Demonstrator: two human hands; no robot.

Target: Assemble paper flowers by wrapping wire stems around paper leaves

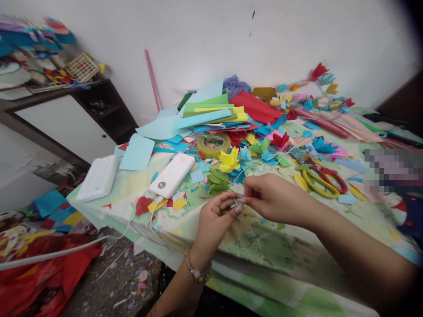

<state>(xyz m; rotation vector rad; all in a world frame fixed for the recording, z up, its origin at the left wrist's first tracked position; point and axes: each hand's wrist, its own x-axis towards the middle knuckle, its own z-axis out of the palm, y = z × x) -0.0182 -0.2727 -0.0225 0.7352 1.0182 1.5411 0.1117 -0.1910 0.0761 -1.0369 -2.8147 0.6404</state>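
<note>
My left hand [214,222] and my right hand [272,198] meet above the front of the table [264,246]. Both pinch the same tiny light-blue paper piece [236,202] on a thin wire, fingertips closed on it. A bead bracelet [197,272] circles my left wrist. Just beyond the hands lie a green paper flower [217,181] and a yellow paper flower [229,161].
A white power bank [172,175] with a cable, a tape roll [213,144], yellow and red scissors [322,180], stacked coloured paper sheets [211,115] and several paper flowers cover the table. A white case [98,177] sits at its left corner. Red bags [46,273] lie on the floor.
</note>
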